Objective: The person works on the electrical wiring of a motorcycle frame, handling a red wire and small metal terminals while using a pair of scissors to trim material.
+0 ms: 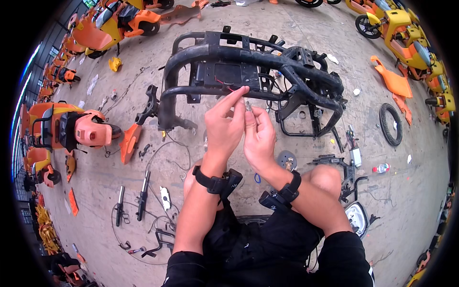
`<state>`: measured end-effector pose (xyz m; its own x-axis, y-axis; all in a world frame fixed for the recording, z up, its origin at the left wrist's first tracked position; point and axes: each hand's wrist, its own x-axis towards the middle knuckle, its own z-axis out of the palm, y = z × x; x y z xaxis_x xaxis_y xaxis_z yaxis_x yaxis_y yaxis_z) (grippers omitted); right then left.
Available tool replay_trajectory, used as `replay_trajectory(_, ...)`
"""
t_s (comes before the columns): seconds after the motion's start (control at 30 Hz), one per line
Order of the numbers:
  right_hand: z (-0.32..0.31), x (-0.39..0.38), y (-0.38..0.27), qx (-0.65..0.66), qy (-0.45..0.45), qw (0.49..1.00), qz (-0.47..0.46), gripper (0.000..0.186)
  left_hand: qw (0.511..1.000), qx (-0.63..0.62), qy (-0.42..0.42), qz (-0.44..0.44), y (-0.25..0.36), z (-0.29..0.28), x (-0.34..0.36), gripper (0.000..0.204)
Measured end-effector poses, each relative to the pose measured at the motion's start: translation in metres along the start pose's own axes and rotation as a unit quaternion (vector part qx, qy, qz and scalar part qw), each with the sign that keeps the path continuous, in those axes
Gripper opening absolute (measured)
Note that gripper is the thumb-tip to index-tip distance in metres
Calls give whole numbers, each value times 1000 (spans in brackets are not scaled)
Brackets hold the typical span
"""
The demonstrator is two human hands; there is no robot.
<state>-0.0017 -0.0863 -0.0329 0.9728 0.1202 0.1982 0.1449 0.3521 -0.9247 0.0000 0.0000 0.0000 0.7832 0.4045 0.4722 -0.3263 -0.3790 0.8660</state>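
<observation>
Both my hands meet in front of a black tubular scooter frame point(210, 53), close to its lower rail. My right hand point(259, 138) is closed, its thumb and curled fingers pinching a small silvery metal piece point(248, 107) whose exact kind is too small to tell. Right beside it, my left hand point(224, 123) has its index finger stretched forward and its other fingers drawn together; what they grip, if anything, is hidden. A thin red wire point(224, 84) runs from the frame's black box point(227, 72) to behind my left fingers.
On the floor left lie two shock absorbers point(143, 197) and loose cables point(114, 210). To the right are a tyre point(391, 124), a bottle point(381, 168) and orange panels point(392, 79). Orange and yellow scooters point(91, 126) stand around. My bent knees flank a grey disc point(287, 159).
</observation>
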Motion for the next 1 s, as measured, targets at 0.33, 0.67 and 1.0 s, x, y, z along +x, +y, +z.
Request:
replay_trajectory(0.33, 3, 0, 1, 20, -1, 1000, 9, 19, 1000, -19, -2, -23, 0, -2, 1, 26)
replay_trajectory(0.67, -1, -4, 7, 5, -23, 1000, 3, 20, 992, -94, -39, -78, 3, -12, 1, 32)
replay_trajectory(1.0, 3, -4, -4, 5, -23, 1000, 4, 19, 996, -70, -34, -40, -4, -16, 3, 25)
